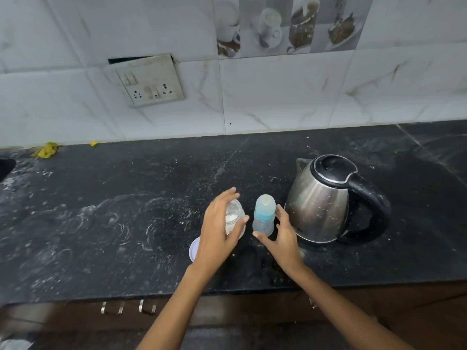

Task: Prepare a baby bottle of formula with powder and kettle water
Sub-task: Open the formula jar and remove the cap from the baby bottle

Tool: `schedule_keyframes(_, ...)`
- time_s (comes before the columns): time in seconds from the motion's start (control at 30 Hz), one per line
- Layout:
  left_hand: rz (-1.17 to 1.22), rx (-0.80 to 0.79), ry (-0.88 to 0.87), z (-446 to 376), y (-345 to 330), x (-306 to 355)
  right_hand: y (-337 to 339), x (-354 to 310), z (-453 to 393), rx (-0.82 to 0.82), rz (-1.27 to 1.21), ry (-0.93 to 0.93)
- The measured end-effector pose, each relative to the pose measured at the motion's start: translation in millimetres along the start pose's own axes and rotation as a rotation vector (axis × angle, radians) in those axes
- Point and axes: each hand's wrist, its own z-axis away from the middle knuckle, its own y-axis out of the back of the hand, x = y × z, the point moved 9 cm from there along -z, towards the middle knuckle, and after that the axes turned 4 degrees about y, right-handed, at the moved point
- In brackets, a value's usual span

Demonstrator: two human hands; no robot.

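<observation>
1. Head view, risks first: small clear plastic baby bottle with a pale blue domed cap and teal collar (263, 213) upright on the black speckled stone surface (126, 223), narrow and likely light, so easily tipped by a careless nudge.
2. Right hand (283, 236) just beside the bottle, grip released, fingers spread, thumb near its base; contact impossible to confirm.
3. Left hand (217, 231) curved over the small clear jar of white powder (233, 218), fingers loosely arched; grasping or merely hovering, cannot tell. Jar apparently uncapped: powder spill likely if knocked.
4. Round white lid (194, 250) flat on the surface, partly hidden under the left wrist.
5. Brushed-steel electric kettle with black lid and black loop handle (328, 198) close behind the right hand: possibly hot metal, scald risk.
6. Surface dusted with white smears; gritty, perhaps slippery under smooth plastic.
</observation>
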Motion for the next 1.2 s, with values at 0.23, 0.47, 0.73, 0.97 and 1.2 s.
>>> schedule_keyframes(0.23, -0.220, -0.645, -0.079, -52.5, -83.6, -9.8, -4.3, 1.3, -19.7, -0.080, -0.059, 0.056)
schedule_keyframes(0.47, -0.313, -0.776, -0.226, -63.8, -109.9, -1.9, -5.7, 10.1, -21.2, -0.108, -0.026, 0.106)
schedule_keyframes(0.73, -0.724, -0.517, -0.018, -59.0, -99.2, 4.1, -3.3, 14.4, -13.8, 0.025, 0.046, 0.088)
schedule_keyframes(0.97, -0.644, -0.895, -0.275, -60.1, -117.3, 21.3, -1.7, 9.4, -18.5, 0.016, 0.108, 0.131)
schedule_keyframes(1.2, -0.844, -0.740, -0.274, -65.0, -112.3, 25.1, -1.8, 12.9, -20.1, -0.005, 0.108, 0.087)
